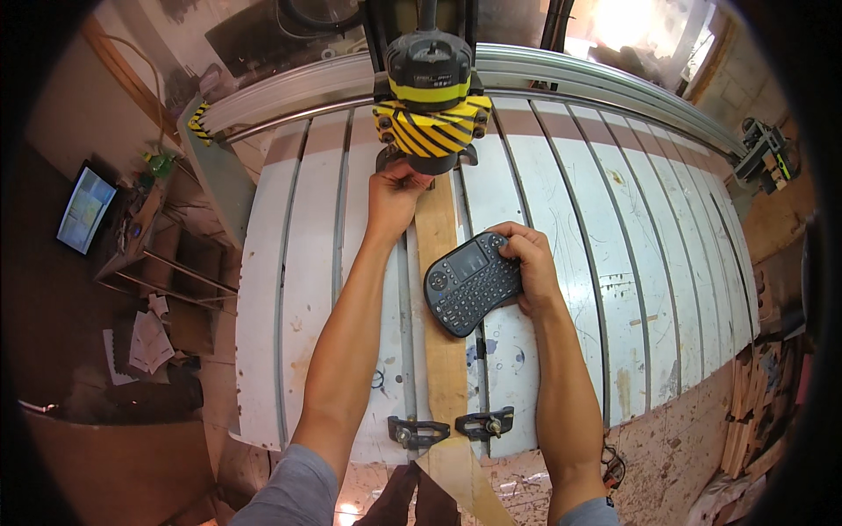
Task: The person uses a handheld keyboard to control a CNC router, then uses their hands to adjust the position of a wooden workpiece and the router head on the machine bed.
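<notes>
My right hand [531,267] grips a black handheld mini keyboard [471,285] by its right end, the thumb on its upper right keys. Under the router spindle [430,74] with its yellow-and-black striped mount [430,127], my left hand [395,200] reaches in with fingers drawn together. Its fingertips are close to the spindle's lower end, and what they pinch, if anything, is hidden. A long wooden board [445,373] runs from below the spindle toward me, partly covered by the keyboard. Two black clamps, a left one [418,432] and a right one [484,424], flank its near end.
The white slotted machine bed [627,324] spreads beneath both arms, crossed at the back by a metal gantry rail [596,79]. At left, a lit monitor [87,208] stands near a shelf, with papers [151,340] lower down. Wood pieces [750,412] are stacked at right.
</notes>
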Demonstrator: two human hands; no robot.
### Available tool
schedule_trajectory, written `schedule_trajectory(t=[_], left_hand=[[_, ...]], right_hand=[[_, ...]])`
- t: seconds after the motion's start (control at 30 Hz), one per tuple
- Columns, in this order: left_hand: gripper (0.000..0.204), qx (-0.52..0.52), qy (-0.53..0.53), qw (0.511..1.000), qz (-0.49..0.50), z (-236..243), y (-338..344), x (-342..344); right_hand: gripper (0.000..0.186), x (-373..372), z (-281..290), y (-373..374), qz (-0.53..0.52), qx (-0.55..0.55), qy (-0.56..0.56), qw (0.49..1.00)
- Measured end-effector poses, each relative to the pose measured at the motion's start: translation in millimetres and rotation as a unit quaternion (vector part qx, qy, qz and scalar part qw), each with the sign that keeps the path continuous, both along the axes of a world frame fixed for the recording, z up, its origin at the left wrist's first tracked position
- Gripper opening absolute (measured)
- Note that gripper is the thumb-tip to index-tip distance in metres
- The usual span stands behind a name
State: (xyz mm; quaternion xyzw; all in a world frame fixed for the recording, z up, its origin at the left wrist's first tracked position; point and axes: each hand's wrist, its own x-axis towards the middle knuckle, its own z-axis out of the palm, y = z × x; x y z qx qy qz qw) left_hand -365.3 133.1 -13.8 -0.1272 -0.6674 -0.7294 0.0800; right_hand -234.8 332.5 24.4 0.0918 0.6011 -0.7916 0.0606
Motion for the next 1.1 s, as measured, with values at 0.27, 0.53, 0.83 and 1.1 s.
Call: schedule_trajectory(t=[0.27, 0.53, 0.83, 1.1], left_hand=[[0.018, 0.011, -0.052, 0.998, -0.026, 10, -6, 17], [0.016, -0.036, -0.071, 0.996, -0.031, 24, -9, 32], [0.015, -0.05, -0.054, 0.997, -0.033, 21, -18, 39], [0.014, -0.046, -0.053, 0.997, -0.037, 22, -21, 46]], right_hand=[[0.034, 13, 4, 7, 0.004, -0.027, 0.021, 0.999], [0.037, 78, 10, 14, -0.031, 0.002, -0.009, 0.999], [0.043, 192, 16, 47, -0.096, 0.003, 0.008, 0.995], [0.039, 281, 5, 58, -0.208, -0.082, -0.023, 0.974]])
